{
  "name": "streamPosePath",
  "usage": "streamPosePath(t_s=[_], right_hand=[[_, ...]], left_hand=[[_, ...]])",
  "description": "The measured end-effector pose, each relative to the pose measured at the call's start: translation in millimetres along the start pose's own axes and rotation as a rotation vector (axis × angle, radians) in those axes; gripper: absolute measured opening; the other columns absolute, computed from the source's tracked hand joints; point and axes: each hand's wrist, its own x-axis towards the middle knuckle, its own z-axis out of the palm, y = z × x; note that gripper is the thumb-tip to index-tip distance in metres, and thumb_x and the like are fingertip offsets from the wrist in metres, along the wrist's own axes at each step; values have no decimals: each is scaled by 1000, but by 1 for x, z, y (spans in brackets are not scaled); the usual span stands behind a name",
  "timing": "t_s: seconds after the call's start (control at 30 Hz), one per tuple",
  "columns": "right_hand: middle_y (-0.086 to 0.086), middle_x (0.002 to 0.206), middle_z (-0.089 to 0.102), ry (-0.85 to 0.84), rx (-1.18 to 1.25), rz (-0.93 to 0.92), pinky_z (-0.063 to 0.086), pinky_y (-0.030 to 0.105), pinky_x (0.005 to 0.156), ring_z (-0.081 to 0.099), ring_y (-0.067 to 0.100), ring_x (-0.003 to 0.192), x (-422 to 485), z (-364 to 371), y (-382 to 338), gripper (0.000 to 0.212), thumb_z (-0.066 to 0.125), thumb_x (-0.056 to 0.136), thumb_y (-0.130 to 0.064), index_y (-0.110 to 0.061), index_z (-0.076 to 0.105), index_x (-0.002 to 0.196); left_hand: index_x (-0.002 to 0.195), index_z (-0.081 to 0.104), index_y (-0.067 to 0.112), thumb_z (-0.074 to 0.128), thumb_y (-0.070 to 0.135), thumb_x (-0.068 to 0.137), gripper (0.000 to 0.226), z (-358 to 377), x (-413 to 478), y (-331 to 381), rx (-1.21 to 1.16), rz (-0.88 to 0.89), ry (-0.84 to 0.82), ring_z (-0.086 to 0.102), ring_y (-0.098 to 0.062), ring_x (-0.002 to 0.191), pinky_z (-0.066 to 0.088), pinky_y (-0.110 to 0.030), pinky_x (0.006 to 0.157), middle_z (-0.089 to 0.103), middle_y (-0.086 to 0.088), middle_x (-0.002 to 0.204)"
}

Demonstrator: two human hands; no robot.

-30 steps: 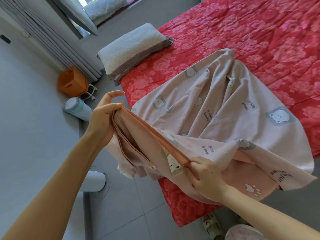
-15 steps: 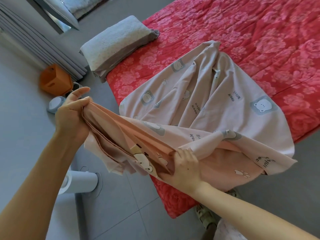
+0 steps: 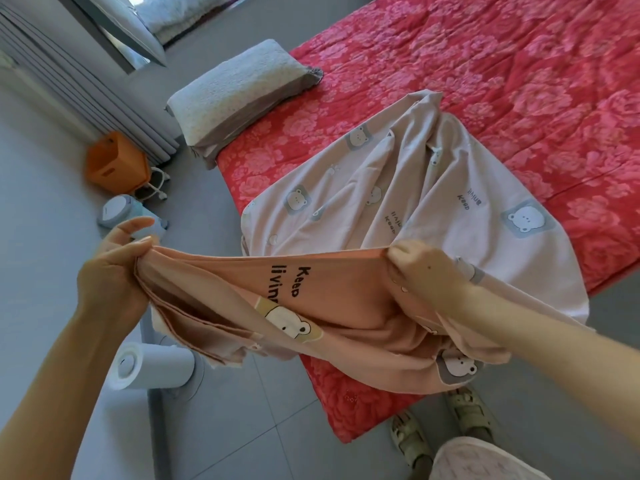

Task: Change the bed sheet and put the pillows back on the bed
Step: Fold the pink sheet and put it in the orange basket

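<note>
From my head camera I count one sheet [image 3: 415, 202], pale pink with bear prints and the words "Keep living", one grey pillow [image 3: 239, 95], and one bed [image 3: 519, 81] under a red flowered cover. Much of the sheet lies rumpled on the near side of the bed; the rest I have lifted off the edge, and it sags over the bed's near corner and the grey tiled floor [image 3: 242, 427]. The pillow sits on the bed's far left corner, apart from the sheet. On the floor to my left stand one orange box [image 3: 116, 164] by the grey curtain [image 3: 86, 98], one pale blue appliance [image 3: 119, 213] just beside my raised fingers, and one white cylinder [image 3: 152, 367] partly hidden under the hanging cloth. My two slippers [image 3: 412, 441] show below, close to the bed's corner. My left hand [image 3: 110, 282] pinches a bunched edge of the sheet between thumb and fingers, the forefinger lifted free above it. My right hand [image 3: 420, 268], knuckles up, has its fingers curled round the same hem, so the edge runs taut between both hands, arms stretched forward.
</note>
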Motion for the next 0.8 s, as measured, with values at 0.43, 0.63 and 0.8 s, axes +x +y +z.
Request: streamPosePath(t_s=[0.43, 0.63, 0.8], right_hand=[[-2, 71, 69, 114, 249, 113, 48, 27, 54, 61, 15, 62, 0, 14, 18, 28, 51, 67, 10, -12, 69, 69], [2, 79, 68, 191, 108, 22, 51, 31, 56, 62, 23, 69, -79, 29, -34, 17, 52, 81, -10, -7, 67, 75], [0, 75, 66, 125, 58, 145, 51, 33, 57, 60, 20, 68, -92, 58, -63, 35, 60, 86, -44, -11, 66, 76]], left_hand=[[99, 57, 23, 36, 3, 96, 29, -1, 15, -8, 3, -33, 78, 55, -2, 48, 46, -11, 50, 57, 10, 54], [97, 56, 23, 38, 5, 95, 26, 3, 32, -8, -2, -36, 118, 57, -2, 50, 48, -13, 53, 61, 10, 55], [97, 54, 25, 37, 6, 97, 25, 9, 36, -7, 26, -27, 114, 59, -2, 50, 49, -11, 52, 61, 14, 54]])
